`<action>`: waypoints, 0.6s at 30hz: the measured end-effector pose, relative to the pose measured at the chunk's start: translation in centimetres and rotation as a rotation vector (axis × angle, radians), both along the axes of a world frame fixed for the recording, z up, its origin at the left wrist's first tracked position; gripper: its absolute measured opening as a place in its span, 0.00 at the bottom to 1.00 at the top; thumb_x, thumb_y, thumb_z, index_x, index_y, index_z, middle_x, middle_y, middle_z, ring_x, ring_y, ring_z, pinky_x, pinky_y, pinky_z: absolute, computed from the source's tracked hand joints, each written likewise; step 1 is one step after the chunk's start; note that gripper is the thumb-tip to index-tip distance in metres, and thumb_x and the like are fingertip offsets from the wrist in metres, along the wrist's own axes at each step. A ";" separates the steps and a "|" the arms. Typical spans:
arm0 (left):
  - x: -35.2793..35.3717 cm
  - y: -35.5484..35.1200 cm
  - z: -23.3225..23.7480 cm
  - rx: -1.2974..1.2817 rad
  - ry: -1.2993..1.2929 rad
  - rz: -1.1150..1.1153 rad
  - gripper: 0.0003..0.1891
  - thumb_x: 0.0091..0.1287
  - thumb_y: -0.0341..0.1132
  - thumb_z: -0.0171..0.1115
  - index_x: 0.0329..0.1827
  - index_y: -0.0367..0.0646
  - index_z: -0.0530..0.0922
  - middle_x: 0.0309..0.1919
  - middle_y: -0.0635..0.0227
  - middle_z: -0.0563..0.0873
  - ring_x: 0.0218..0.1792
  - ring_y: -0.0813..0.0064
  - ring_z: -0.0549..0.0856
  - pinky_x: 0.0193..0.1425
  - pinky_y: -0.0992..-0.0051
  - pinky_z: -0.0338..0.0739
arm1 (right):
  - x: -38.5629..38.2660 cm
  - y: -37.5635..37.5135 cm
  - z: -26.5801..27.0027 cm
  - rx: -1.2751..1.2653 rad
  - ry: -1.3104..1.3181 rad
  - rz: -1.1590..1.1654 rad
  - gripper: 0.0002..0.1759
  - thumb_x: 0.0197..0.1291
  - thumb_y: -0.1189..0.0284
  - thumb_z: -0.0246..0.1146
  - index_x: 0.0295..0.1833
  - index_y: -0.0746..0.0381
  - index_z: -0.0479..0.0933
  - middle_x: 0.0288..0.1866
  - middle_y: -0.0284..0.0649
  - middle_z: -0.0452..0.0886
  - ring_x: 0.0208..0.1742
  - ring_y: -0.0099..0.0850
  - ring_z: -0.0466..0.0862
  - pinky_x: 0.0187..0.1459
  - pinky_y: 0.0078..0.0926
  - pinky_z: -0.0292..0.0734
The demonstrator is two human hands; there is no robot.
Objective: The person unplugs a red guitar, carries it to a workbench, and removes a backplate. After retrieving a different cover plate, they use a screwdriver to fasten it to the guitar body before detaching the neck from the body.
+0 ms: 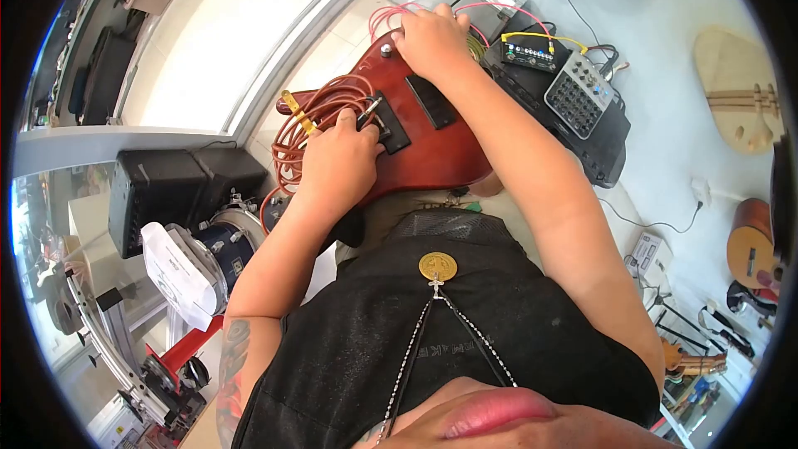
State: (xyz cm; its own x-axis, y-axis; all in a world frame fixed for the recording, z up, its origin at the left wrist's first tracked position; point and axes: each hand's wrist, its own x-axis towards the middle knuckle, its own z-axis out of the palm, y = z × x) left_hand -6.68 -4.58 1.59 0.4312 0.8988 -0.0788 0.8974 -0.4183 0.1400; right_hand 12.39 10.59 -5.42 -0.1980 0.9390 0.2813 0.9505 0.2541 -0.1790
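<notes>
A glossy red-brown guitar body [432,162] with black pickups lies across my lap. Over its left part rests a coil of brown cable [287,145] with a yellow tie [297,112]. My left hand [342,158] is closed at the coil's right side, its fingers curled by a silver jack plug [370,110]. At the body's far edge, beside a silver knob [386,51], my right hand [432,40] is bent over with curled fingers; its fingertips and whatever they hold are hidden. Pink cable [386,17] loops just beyond it.
A small mixer [578,93] and a pedal unit [529,51] with yellow cable stand at the right on a black case [613,145]. To the left are a black speaker [162,191] and a blue drum [229,254] with white paper. An acoustic guitar [748,258] is far right.
</notes>
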 end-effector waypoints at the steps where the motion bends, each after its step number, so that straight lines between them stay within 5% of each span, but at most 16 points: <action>1: 0.0 0.0 0.0 0.001 0.000 0.003 0.11 0.67 0.40 0.70 0.43 0.40 0.86 0.45 0.50 0.83 0.38 0.49 0.88 0.43 0.53 0.84 | 0.0 0.4 0.3 0.001 0.000 0.003 0.14 0.66 0.55 0.66 0.46 0.53 0.87 0.48 0.33 0.88 0.60 0.43 0.80 0.57 0.55 0.68; 10: -0.2 0.1 0.5 -0.011 -0.071 0.046 0.12 0.67 0.39 0.70 0.43 0.39 0.86 0.46 0.48 0.83 0.39 0.47 0.89 0.43 0.53 0.85 | 1.9 2.4 1.4 -0.298 0.090 0.278 0.14 0.60 0.65 0.70 0.51 0.52 0.89 0.51 0.34 0.91 0.62 0.38 0.80 0.63 0.53 0.66; 13: -0.3 0.3 0.4 0.004 -0.084 0.032 0.12 0.67 0.39 0.71 0.44 0.39 0.86 0.48 0.47 0.84 0.39 0.46 0.89 0.44 0.52 0.85 | 1.5 3.2 1.4 -0.211 -0.039 0.332 0.10 0.60 0.59 0.70 0.42 0.50 0.88 0.48 0.31 0.87 0.63 0.38 0.77 0.60 0.51 0.66; 18: -0.2 0.1 0.6 0.049 -0.109 0.023 0.12 0.66 0.38 0.71 0.46 0.39 0.87 0.51 0.46 0.84 0.40 0.45 0.89 0.45 0.52 0.84 | 0.3 4.9 0.7 -0.230 -0.162 0.169 0.23 0.59 0.45 0.68 0.43 0.52 0.92 0.60 0.37 0.83 0.68 0.45 0.73 0.61 0.53 0.67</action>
State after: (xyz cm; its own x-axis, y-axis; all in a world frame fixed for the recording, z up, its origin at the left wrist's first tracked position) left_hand -6.91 -4.47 2.22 0.4145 0.9100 0.0114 0.8873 -0.4069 0.2172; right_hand 12.67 15.45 -4.73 -0.3818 0.9241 0.0177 0.9190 0.3816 -0.0997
